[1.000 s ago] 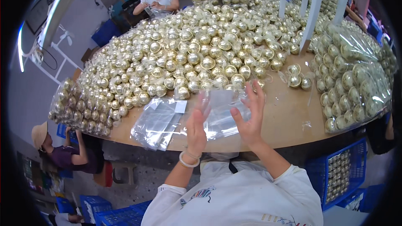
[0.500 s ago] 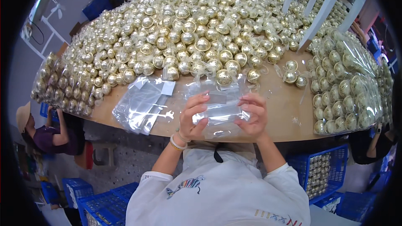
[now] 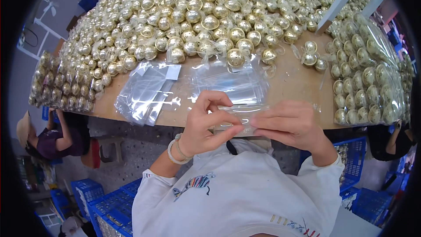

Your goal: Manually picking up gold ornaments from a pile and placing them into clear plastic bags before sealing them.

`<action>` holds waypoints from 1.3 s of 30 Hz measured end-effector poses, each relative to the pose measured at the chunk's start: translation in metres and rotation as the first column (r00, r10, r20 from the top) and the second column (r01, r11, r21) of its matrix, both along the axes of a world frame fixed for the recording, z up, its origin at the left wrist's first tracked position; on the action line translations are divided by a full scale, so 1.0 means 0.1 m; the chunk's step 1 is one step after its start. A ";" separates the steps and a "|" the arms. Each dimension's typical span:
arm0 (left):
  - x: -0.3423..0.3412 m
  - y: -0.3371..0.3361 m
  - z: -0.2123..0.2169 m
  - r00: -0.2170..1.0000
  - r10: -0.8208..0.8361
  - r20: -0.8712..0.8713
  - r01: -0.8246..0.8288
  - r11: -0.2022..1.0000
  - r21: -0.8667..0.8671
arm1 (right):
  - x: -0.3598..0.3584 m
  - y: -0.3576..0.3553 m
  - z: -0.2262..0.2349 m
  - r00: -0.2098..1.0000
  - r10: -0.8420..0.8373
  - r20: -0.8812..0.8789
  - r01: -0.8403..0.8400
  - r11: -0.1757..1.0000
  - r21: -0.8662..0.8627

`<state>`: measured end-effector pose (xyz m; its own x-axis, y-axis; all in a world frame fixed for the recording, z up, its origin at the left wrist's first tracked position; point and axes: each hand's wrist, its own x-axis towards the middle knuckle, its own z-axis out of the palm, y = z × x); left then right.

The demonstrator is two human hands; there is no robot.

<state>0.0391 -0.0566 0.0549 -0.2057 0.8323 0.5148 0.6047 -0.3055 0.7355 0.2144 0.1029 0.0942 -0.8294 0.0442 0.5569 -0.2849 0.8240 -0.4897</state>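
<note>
Two Bare Hands, One Clear Bag at a Table's Edge

A person's left hand (image 3: 208,125) and right hand (image 3: 287,123) sit on either side of a clear plastic bag (image 3: 245,113) above the near edge of a brown table (image 3: 289,83), in front of a white shirt (image 3: 245,193). The right fingers are pressed together, pinching the film against the thumb. The left thumb and a fingertip nearly meet at the bag's other side; whether film is caught between them cannot be told.

The bag looks nearly weightless and limp, apt to crease, cling and slide under dry fingertips, and its thin walls could stretch or tear if tugged hard. Its edges seem the best place to take hold, with light pinches near the corners rather than a fist around the middle, though glare and fingers hide where its mouth lies.

Just beyond the hands lies a stack of clear bags (image 3: 232,84), with a second pile of bags (image 3: 144,94) to its left. Behind them spreads a heap of gold balls (image 3: 210,22), some trailing pale ribbon (image 3: 295,52).
</note>
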 end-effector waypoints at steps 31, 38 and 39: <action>-0.07 0.09 -0.10 0.996 -0.058 -0.066 0.063 0.995 0.082 | -0.04 -0.14 -0.06 0.988 -0.126 -0.089 0.142 0.968 0.207; 0.02 0.12 -0.21 0.998 -0.053 0.041 0.044 0.982 0.184 | -0.06 -0.18 -0.17 0.959 -0.173 -0.225 0.245 0.903 0.352; 0.04 0.14 -0.21 0.996 -0.058 0.069 0.041 0.971 0.235 | -0.05 -0.19 -0.13 0.970 -0.184 -0.158 0.230 0.907 0.354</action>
<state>0.0428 -0.0427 0.0342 -0.2128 0.7012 0.6805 0.5301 -0.5022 0.6832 0.2092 0.0836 0.0810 -0.7508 -0.0186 0.6603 -0.1254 0.9854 -0.1148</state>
